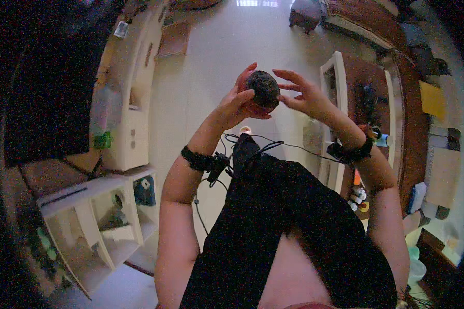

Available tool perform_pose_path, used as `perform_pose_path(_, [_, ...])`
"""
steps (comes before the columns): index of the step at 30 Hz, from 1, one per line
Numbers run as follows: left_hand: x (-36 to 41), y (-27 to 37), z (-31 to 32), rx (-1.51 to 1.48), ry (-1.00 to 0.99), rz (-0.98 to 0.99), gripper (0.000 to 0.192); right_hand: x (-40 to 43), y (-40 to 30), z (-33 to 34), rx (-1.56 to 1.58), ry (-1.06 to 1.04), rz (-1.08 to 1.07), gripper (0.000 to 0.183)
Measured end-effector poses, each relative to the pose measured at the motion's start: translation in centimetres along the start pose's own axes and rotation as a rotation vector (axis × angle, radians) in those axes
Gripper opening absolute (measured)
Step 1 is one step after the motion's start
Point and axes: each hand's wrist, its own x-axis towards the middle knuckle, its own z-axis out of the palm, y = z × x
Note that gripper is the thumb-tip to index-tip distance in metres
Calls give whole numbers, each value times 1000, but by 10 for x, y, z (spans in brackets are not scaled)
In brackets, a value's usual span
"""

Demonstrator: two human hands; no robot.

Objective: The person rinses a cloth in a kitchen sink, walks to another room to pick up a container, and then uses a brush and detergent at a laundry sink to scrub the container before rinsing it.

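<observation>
My left hand (236,101) is wrapped around a dark, roundish object (263,89) with a mottled surface, thumb across its near side and fingers behind it. What the object is cannot be made out in the dim, grainy light. On its right side my right hand (302,94) has its fingers spread, the tips close to the object's edge; whether they touch it is unclear. Both hands are raised in front of me above the pale floor (212,69). A black band (197,159) circles my left forearm, and another black band (350,152) my right.
Thin black cables (294,146) run between the bands near my lap. Left stand a long white cabinet (137,77) and an open shelf unit (96,216). To the right is a white-framed table (340,77) with small items on it. A dark stool (305,14) stands farther ahead.
</observation>
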Motion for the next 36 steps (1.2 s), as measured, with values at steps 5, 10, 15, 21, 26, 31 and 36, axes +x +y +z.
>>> perform_pose_path(5, [43, 35, -26, 42, -7, -94, 72, 43, 1, -13, -299, 103, -28, 66])
perform_pose_path(10, [76, 34, -26, -9, -43, -192, 69, 39, 1, -30, -224, 177, -76, 63])
perform_pose_path(15, [120, 2, 4, 29, -62, -236, 67, 11, 11, -77, -306, 192, 24, 64])
perform_pose_path(21, [150, -26, 23, 193, -45, -243, 75, -14, 19, -99, -369, 179, -24, 72])
perform_pose_path(26, [175, -58, 51, 255, -20, -300, 81, -51, 42, -132, -359, 173, -30, 75])
perform_pose_path(31, [201, -73, 60, 145, 15, -338, 81, -57, 48, -170, -260, 107, -16, 73])
perform_pose_path(36, [223, -56, 59, 102, -9, -373, 80, -42, 42, -184, -279, 142, 51, 72])
